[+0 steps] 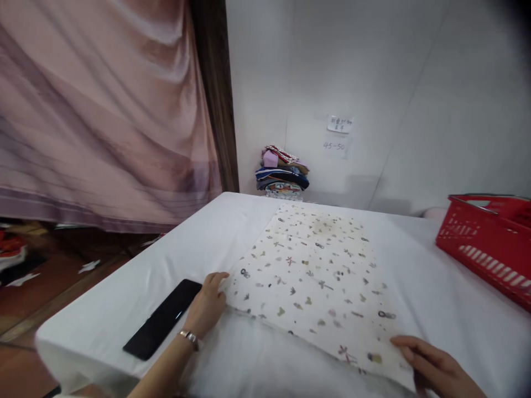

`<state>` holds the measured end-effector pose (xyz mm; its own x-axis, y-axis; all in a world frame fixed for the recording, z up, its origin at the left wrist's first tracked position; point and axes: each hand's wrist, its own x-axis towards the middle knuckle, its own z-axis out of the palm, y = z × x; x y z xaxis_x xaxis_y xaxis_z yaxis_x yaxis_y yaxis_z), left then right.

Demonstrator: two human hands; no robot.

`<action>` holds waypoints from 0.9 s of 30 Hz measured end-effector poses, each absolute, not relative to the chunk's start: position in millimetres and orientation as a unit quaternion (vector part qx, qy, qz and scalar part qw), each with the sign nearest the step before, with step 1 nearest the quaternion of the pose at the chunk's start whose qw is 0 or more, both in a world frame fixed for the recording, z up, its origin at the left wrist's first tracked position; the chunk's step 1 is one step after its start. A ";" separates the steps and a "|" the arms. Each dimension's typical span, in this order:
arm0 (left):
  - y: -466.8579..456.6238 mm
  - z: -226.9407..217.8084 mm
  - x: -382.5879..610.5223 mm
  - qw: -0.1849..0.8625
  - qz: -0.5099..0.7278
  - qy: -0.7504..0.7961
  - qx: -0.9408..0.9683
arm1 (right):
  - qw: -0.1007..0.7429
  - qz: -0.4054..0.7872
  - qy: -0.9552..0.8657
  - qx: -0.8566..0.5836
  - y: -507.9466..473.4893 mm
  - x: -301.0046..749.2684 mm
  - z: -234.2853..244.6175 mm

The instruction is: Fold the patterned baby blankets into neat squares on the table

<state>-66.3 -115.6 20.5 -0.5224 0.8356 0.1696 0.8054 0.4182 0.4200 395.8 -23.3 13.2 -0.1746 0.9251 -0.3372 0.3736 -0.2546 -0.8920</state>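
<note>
A white printed cloth (307,276) with small plant-like and other motifs lies spread over the table, a brownish stain near its far end. My left hand (209,304) pinches the cloth's near left corner, fingers closed on the edge. At the near right corner, my right hand (431,362) grips the cloth between thumb and fingers. Just left of my left hand rests a black phone (164,320), its dark screen facing up. A metal bracelet (189,338) circles my left wrist.
The white-covered table (136,287) fills the foreground. A red plastic basket (489,243) stands at the right. Behind the table's far edge rises a stack of folded clothes (282,174). A pink curtain (108,110) hangs at the left, and paper notes (340,124) are on the wall.
</note>
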 end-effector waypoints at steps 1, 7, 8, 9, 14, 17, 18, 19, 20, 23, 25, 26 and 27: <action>-115.0 20.1 -68.0 0.031 0.234 0.838 0.492 | 0.283 0.536 -0.548 -0.577 -24.0 394.3 19.4; -107.3 19.0 -78.2 0.045 0.256 0.829 0.494 | 0.352 0.602 -0.542 -0.468 -9.7 387.9 46.2; -105.7 18.5 -79.9 0.056 0.262 0.829 0.491 | 0.360 0.600 -0.555 -0.450 -5.0 386.5 49.1; -104.1 17.9 -81.7 0.067 0.270 0.828 0.487 | 0.363 0.594 -0.570 -0.437 -0.4 384.6 51.9; -100.3 18.5 -86.3 0.116 0.281 0.835 0.459 | 0.332 0.512 -0.665 -0.431 16.8 367.1 63.9; -101.3 24.1 -83.5 0.156 0.258 0.851 0.429 | 0.320 0.443 -0.700 -0.459 23.9 356.1 70.5; -101.8 26.0 -82.1 0.169 0.252 0.854 0.422 | 0.315 0.425 -0.703 -0.475 26.8 353.3 72.9; -102.3 27.7 -80.9 0.178 0.249 0.856 0.417 | 0.310 0.412 -0.703 -0.490 30.4 351.1 75.3; -102.7 29.0 -79.9 0.186 0.247 0.856 0.413 | 0.307 0.402 -0.701 -0.502 34.6 349.5 77.7; -103.6 30.8 -79.0 0.204 0.246 0.858 0.402 | 0.295 0.384 -0.704 -0.520 49.9 347.8 82.1; -103.6 31.3 -79.9 0.210 0.240 0.857 0.404 | 0.271 0.361 -0.721 -0.526 61.0 348.7 81.6; -103.6 31.6 -80.6 0.211 0.235 0.855 0.411 | 0.257 0.343 -0.731 -0.531 66.5 349.5 80.3; -103.6 32.2 -81.3 0.212 0.232 0.850 0.423 | 0.247 0.323 -0.740 -0.536 71.9 350.3 78.7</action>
<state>-81.3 -103.6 32.2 -0.5523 0.8171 -0.1650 0.6202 0.5350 0.5737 350.3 71.9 78.7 -0.3039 0.9525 0.0187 0.6336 0.2167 -0.7427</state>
